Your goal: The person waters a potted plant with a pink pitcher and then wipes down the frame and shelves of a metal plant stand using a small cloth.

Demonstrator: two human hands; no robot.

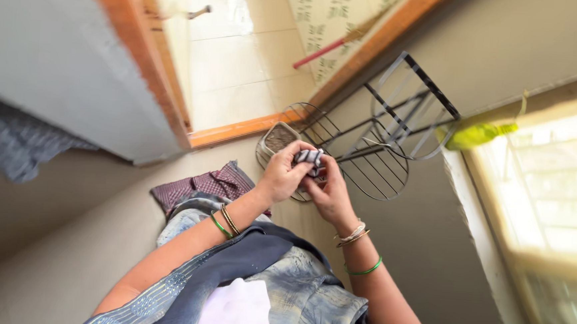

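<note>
**Both hands on a small cloth, in front of a wire rack**

Hidden or unclear: the cloth [309,158] is a small grey and white bundle, mostly covered by fingers; its pattern and full outline cannot be made out. The fingertips of both hands are lost behind it. The view is tilted, so floor and walls run at odd angles. The person's body is cut off at the bottom edge.

Hands: left hand [283,173] and right hand [328,193] meet at the cloth, fingers curled narrow, both gripping it between them. Bangles on both wrists.

Cloth position: held in the air between the two hands, in front of the wire rack [370,143], near its round lower shelf. Whether it touches the rack cannot be told.

Axis: bunched; the visible part runs roughly left to right between the hands. No clear long axis or pointing end.

Nearby: a small square tub [278,139] beside the rack; a purple mat [207,187] on the floor; a green bottle [478,133] on the window ledge.
</note>
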